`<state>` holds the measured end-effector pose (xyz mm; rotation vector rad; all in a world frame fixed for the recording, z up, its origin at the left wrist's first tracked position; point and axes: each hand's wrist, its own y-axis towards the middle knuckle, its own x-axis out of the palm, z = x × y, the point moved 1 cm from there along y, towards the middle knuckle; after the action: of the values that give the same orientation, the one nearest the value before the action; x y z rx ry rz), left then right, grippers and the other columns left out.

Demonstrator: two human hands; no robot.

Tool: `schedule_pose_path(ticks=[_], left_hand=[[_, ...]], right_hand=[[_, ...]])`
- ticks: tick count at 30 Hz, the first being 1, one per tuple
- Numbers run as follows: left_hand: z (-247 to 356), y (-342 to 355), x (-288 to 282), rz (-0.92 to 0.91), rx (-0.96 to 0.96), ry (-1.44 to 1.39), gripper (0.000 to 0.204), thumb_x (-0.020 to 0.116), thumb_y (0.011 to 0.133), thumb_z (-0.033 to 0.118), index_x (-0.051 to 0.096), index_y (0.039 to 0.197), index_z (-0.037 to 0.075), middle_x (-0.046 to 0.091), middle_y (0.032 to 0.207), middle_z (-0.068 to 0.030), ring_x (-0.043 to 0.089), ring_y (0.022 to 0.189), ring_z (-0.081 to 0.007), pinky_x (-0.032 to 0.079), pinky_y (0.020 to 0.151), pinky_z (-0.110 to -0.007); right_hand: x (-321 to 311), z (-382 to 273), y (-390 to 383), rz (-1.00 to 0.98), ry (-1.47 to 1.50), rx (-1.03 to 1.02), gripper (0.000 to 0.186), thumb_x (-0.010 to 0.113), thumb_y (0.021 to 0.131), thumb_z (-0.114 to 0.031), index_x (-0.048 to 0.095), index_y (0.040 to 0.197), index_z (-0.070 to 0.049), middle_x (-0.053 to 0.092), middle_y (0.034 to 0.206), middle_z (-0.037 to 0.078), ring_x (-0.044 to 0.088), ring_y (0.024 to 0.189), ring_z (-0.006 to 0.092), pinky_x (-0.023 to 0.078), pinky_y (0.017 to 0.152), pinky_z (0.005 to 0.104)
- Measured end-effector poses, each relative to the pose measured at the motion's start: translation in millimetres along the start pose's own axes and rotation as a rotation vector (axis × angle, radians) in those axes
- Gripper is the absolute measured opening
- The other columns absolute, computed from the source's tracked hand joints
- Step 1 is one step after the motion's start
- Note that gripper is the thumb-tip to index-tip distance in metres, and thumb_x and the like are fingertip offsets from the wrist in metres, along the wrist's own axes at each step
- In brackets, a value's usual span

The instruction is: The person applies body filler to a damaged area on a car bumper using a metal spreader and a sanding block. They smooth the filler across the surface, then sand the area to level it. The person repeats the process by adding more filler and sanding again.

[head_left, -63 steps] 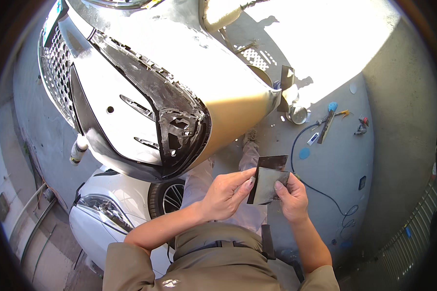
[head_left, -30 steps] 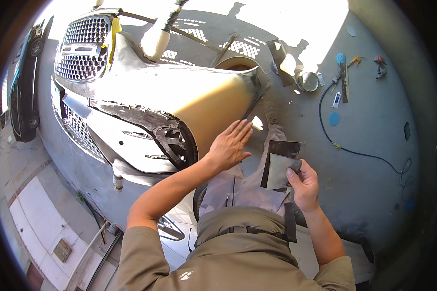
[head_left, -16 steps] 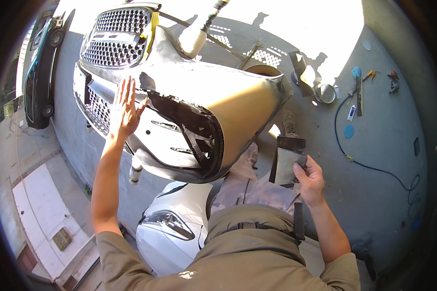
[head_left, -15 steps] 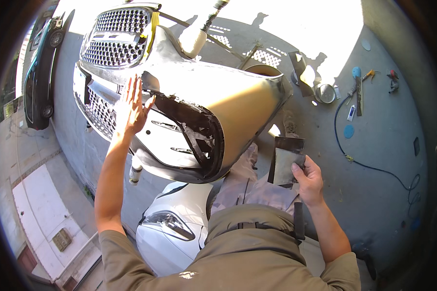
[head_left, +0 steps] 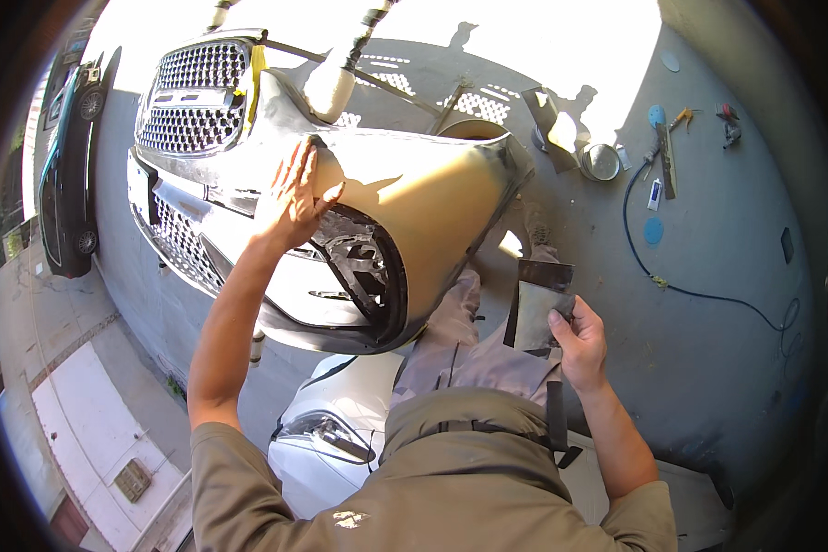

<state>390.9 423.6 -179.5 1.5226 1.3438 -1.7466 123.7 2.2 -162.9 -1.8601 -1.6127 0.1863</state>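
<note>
A large car bumper cover (head_left: 423, 170), partly white and partly tan, stands raised in front of me. My left hand (head_left: 294, 198) lies on it with outstretched fingers, the fingertips near the upper left corner of a dark opening (head_left: 363, 248). The palm hides part of that edge. At the left end of the bumper is a honeycomb grille (head_left: 198, 74), with yellow tape (head_left: 254, 83) beside it. By my right thigh, my right hand (head_left: 581, 345) pinches a grey sheet of sandpaper (head_left: 538, 313), thumb on top. A darker piece shows behind the sheet.
A white car front with a headlight (head_left: 327, 432) is below the bumper. Wrapped stand posts (head_left: 331, 87) rise behind it. On the floor to the right lie a round tin (head_left: 600, 162), a black hose (head_left: 630, 221), blue discs (head_left: 653, 230) and tools. A dark car (head_left: 69, 175) is parked far left.
My left hand has slid rightward along the bumper, from left of the dark opening to over its upper left corner. My right hand keeps the sandpaper in nearly the same place. The view has shifted slightly.
</note>
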Motion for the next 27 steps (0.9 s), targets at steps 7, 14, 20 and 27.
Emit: schedule_pose_path(ticks=[7,14,20,27], left_hand=[[26.4,2.6,5.5,-0.033,-0.124,-0.050,0.093,0.041,0.111,0.061,0.021,0.167,-0.010,0.017,0.177,-0.0290,0.012,0.166,-0.0409,0.011,0.135,-0.051],[121.4,56.9,30.3,-0.207,0.123,-0.036,0.102,0.037,0.108,0.071,0.016,0.169,-0.008,0.010,0.180,-0.0221,0.008,0.168,-0.0345,0.008,0.136,-0.046],[196.9,116.3,67.6,-0.238,0.340,0.205,0.099,0.043,0.108,0.066,0.018,0.169,-0.007,0.012,0.181,-0.0194,0.007,0.168,-0.0293,0.007,0.137,-0.040],[219.5,78.9,96.6,-0.309,0.544,0.278,0.095,0.049,0.107,0.059,0.019,0.169,-0.006,0.015,0.181,-0.0168,0.011,0.168,-0.0274,0.008,0.138,-0.039]], right_hand=[[-18.5,11.7,-2.0,0.067,0.087,-0.008,0.013,0.065,0.109,-0.010,0.069,0.117,-0.001,0.058,0.087,-0.009,0.044,0.075,0.0007,0.037,0.067,0.0213],[-33.0,11.1,-0.3,0.064,0.088,0.016,0.012,0.066,0.108,-0.011,0.068,0.115,-0.002,0.061,0.088,-0.007,0.050,0.077,0.0009,0.042,0.068,0.0224],[-36.7,15.6,4.1,0.050,0.140,0.011,0.012,0.064,0.108,-0.008,0.068,0.116,-0.001,0.066,0.095,-0.005,0.055,0.083,0.0014,0.046,0.073,0.0224],[-62.5,18.6,3.9,0.077,0.151,0.013,0.013,0.064,0.107,-0.007,0.069,0.117,-0.001,0.065,0.092,-0.006,0.052,0.079,0.0013,0.045,0.070,0.0224]])
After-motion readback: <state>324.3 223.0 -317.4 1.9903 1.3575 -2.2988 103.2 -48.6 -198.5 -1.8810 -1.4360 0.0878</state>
